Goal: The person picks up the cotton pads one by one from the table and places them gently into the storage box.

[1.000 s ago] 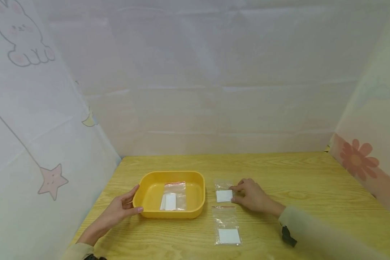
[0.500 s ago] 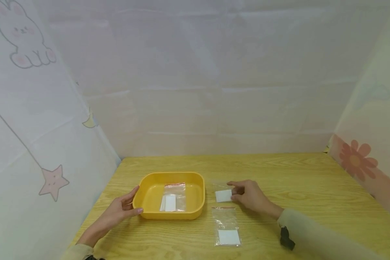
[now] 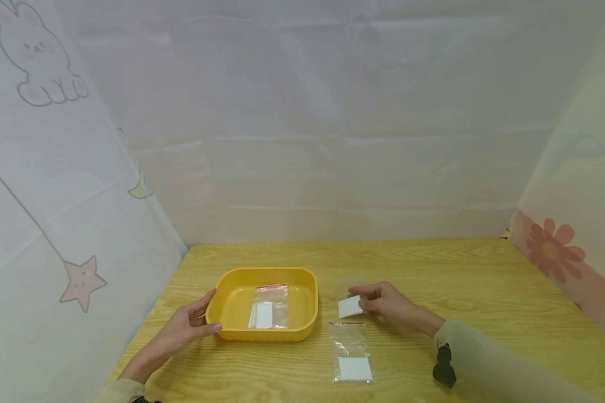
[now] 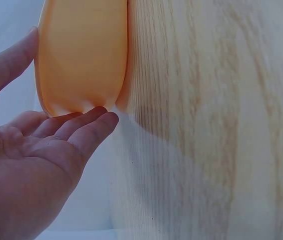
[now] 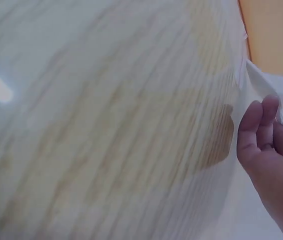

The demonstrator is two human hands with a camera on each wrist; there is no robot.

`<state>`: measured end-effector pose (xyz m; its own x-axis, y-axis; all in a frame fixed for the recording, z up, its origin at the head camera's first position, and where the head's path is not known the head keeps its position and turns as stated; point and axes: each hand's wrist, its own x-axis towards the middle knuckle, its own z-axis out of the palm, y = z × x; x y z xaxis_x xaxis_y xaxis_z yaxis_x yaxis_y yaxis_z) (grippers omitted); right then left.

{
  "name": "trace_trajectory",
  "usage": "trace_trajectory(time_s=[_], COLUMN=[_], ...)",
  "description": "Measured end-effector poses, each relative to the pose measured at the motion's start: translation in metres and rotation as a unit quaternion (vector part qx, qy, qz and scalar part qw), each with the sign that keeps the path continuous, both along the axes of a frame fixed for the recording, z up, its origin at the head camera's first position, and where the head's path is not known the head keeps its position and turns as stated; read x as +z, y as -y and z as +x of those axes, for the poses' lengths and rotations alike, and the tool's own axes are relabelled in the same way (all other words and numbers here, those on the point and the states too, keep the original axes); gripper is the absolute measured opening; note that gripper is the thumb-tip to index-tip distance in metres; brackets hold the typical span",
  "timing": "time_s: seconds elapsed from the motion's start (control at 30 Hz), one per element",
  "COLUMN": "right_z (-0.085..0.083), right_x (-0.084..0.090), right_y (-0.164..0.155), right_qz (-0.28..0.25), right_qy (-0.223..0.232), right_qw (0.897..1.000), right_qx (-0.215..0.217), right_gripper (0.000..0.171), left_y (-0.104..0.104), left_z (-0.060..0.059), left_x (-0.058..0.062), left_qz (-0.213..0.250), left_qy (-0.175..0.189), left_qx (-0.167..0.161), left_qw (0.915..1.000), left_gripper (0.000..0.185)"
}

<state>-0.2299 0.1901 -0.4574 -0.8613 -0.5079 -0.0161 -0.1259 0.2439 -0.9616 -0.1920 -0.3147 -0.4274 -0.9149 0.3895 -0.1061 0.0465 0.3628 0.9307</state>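
My right hand (image 3: 390,305) pinches a small clear zip-lock bag by its right side. The white card-like insert (image 3: 350,306) in it is tilted in the head view. In the right wrist view the held bag (image 5: 264,82) shows edge-on between thumb and fingers. My left hand (image 3: 181,326) rests against the left end of a yellow plastic tub (image 3: 262,334), its thumb near the front corner and fingers fairly straight along the end wall, as the left wrist view shows. Inside the tub lie zip-lock bags (image 3: 280,310) with white inserts, overlapping; their number cannot be told.
Another zip-lock bag (image 3: 350,341) with a white insert and a red seal line lies flat on the wooden table (image 3: 433,268), right of the tub and nearer me. Printed cloth walls (image 3: 302,140) stand behind and at both sides.
The right hand has taken hold of the upper bag, which lay flat, and has tilted it up a little from the table. The left hand and tub have not moved.
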Motion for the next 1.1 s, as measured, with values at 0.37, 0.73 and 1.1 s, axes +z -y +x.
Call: trace_trajectory(time_s=[0.37, 0.73, 1.1], right_z=[0.003, 0.006, 0.001], right_x=[0.009, 0.046, 0.077], right_y=[0.000, 0.011, 0.068], right_qz=[0.015, -0.007, -0.034], right_qy=[-0.043, -0.065, -0.045], right_qw=[0.999, 0.998, 0.998], right_qx=[-0.025, -0.008, 0.010], right_gripper=[0.075, 0.077, 0.076], left_y=[0.000, 0.001, 0.000], left_z=[-0.002, -0.001, -0.001], left_x=[-0.001, -0.001, -0.002], left_qz=[-0.007, -0.004, 0.004], left_qy=[-0.002, -0.002, 0.005], left_qx=[0.003, 0.003, 0.003], left_qw=[1.0000, 1.0000, 1.0000], left_gripper=[0.092, 0.092, 0.092])
